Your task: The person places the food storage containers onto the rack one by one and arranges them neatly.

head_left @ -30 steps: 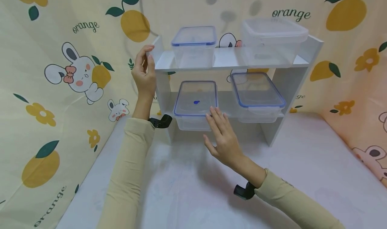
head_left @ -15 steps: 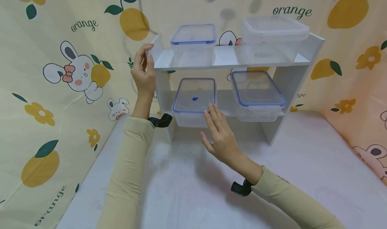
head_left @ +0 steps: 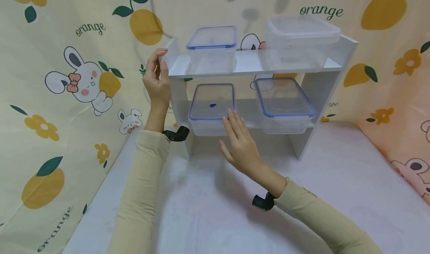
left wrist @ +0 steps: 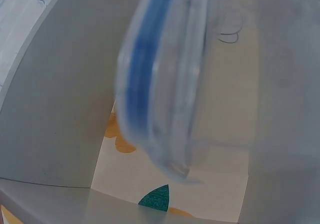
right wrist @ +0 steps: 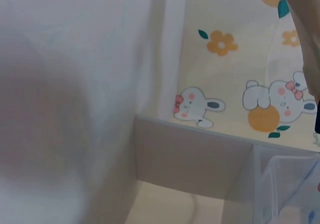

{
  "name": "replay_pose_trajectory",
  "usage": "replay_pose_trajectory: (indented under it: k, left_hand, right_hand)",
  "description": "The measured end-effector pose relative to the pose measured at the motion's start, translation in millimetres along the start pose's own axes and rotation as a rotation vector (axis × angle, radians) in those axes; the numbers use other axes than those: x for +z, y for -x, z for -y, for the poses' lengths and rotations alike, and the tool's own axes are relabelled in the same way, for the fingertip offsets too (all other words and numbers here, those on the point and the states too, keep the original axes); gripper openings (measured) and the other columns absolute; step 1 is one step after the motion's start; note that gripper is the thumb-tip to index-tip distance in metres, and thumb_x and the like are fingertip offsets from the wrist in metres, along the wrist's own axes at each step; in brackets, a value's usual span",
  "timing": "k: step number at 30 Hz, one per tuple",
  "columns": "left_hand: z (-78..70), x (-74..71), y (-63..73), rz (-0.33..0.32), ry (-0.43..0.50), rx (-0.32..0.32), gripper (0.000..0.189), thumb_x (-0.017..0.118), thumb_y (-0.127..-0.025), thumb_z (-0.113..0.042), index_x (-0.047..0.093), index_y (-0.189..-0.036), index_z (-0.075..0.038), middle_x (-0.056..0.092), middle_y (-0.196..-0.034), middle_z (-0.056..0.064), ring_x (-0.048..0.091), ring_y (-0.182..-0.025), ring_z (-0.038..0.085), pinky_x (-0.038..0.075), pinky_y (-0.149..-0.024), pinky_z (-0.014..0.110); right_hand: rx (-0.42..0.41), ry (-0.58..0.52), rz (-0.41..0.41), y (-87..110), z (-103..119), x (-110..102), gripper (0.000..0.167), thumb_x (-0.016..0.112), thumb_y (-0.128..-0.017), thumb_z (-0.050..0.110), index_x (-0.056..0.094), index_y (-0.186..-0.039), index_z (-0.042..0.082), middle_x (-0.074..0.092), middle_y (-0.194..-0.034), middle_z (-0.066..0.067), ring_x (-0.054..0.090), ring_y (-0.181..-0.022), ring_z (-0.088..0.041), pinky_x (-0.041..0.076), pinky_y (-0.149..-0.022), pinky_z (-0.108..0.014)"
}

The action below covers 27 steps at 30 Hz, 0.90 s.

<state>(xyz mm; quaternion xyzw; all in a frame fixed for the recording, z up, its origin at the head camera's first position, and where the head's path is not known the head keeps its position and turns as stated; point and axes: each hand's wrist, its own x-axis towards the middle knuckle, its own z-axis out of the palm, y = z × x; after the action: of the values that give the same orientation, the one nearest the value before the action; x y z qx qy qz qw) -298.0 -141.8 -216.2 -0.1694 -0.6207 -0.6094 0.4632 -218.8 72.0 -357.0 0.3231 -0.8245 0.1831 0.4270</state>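
Observation:
A white two-tier shelf (head_left: 252,74) stands on the table. My left hand (head_left: 156,77) is at its upper left corner, the fingers and thumb bent about the side panel's edge. My right hand (head_left: 240,146) presses straight fingers against the front right of a clear lidded food container (head_left: 211,103) on the lower tier. This container has a blue seal and a small blue mark on its lid; its front overhangs the shelf edge slightly. The left wrist view shows its blue-sealed edge (left wrist: 145,69) blurred. In the right wrist view, part of the container (right wrist: 295,184) appears; the right hand is out of frame.
Another blue-sealed container (head_left: 285,101) sits on the lower tier at right. Above are a smaller blue-sealed container (head_left: 212,49) and a large frosted-lid one (head_left: 302,41). A printed cloth (head_left: 90,134) hangs behind and at the sides. The table (head_left: 201,209) has a white cover.
The lower left container has slid backward onto the shelf, with my right hand moving forward against it. My left hand keeps its place at the shelf corner.

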Motion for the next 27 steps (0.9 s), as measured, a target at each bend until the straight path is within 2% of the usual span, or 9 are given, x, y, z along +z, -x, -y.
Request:
replay_pose_trajectory:
  k: [7, 21, 27]
  left_hand:
    - [-2.9, -2.2, 0.5, 0.0, -0.009, -0.002, 0.027, 0.045, -0.095, -0.004, 0.061, -0.116, 0.003, 0.062, -0.125, 0.018, 0.058, -0.12, 0.011, 0.046, -0.109, 0.027]
    - [-3.2, 1.1, 1.7, 0.01, 0.013, -0.007, 0.029, 0.044, -0.096, -0.003, 0.058, -0.119, 0.008, 0.06, -0.127, 0.021, 0.057, -0.12, 0.014, 0.045, -0.11, 0.027]
    - [14.9, 0.5, -2.0, 0.013, 0.003, -0.033, 0.027, 0.045, -0.096, -0.005, 0.06, -0.118, 0.002, 0.061, -0.129, 0.015, 0.056, -0.124, 0.013, 0.044, -0.111, 0.027]
  right_hand:
    - [0.03, 0.015, 0.044, -7.4, 1.5, 3.7, 0.068, 0.067, -0.085, 0.018, 0.04, -0.141, -0.009, 0.034, -0.153, -0.028, 0.034, -0.143, -0.042, 0.032, -0.117, -0.053]
    - [0.084, 0.038, 0.145, -13.7, 0.0, 8.6, 0.072, 0.065, -0.088, 0.022, 0.033, -0.145, -0.008, 0.026, -0.156, -0.027, 0.026, -0.147, -0.041, 0.027, -0.12, -0.053]
    - [0.089, -0.002, 0.133, -8.2, -1.9, 8.6, 0.072, 0.066, -0.087, 0.021, 0.034, -0.145, -0.008, 0.026, -0.157, -0.026, 0.027, -0.147, -0.04, 0.026, -0.12, -0.054]
